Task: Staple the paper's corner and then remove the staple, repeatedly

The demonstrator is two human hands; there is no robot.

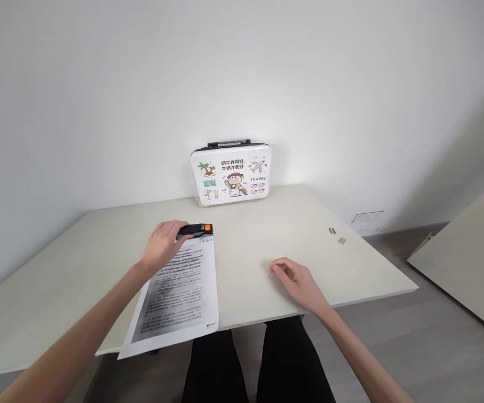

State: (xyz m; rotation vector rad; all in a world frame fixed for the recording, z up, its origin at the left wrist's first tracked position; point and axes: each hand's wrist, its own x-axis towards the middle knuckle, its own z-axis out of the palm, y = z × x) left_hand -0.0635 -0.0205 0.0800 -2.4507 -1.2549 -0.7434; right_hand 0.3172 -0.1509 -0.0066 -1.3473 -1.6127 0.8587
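Note:
My left hand (164, 242) is closed around a black stapler (195, 229) with an orange patch at its right end. The stapler lies across the top edge of a printed sheet of paper (178, 299); whether several sheets are stacked there I cannot tell. The paper's lower edge sticks out past the table's front edge. Apart from the paper, my right hand (294, 280) rests near the front edge of the table, its fingers curled in loosely and no object visible in them.
A white case (235, 190) with cartoon prints and a black handle stands upright against the wall at the back of the pale table (242, 268). Two small grey pieces, seemingly staple strips (342, 240), lie at the right. A white panel (468, 252) stands on the floor beyond.

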